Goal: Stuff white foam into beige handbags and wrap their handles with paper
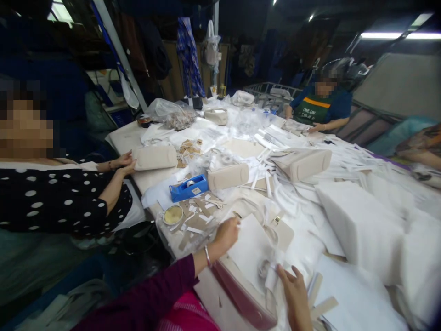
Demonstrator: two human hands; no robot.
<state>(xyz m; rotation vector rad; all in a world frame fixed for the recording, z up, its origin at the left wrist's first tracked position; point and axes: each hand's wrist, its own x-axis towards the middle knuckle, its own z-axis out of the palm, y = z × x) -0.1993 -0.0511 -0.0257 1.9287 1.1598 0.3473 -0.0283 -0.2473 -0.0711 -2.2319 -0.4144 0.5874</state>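
A pale handbag (244,294) with a dark red side lies at the table's near edge, in front of me. A white sheet (251,246) covers much of its upper face, and a rolled, wrapped strap (270,278) rests on top. Past the sheet, a beige flap with a gold clasp (276,220) shows. My left hand (225,236) is at the bag's left side, fingers curled closed near the sheet's edge; what they pinch is hidden. On the right, my right hand (294,294) is open beside the strap, thumb and fingers apart.
A blue tape dispenser (189,188), a round tin (172,214) and paper scraps lie left of the bag. Other beige bags (228,176) and white wrapping (361,225) cover the table. At left a person holds a beige bag (155,157); another works at the far right.
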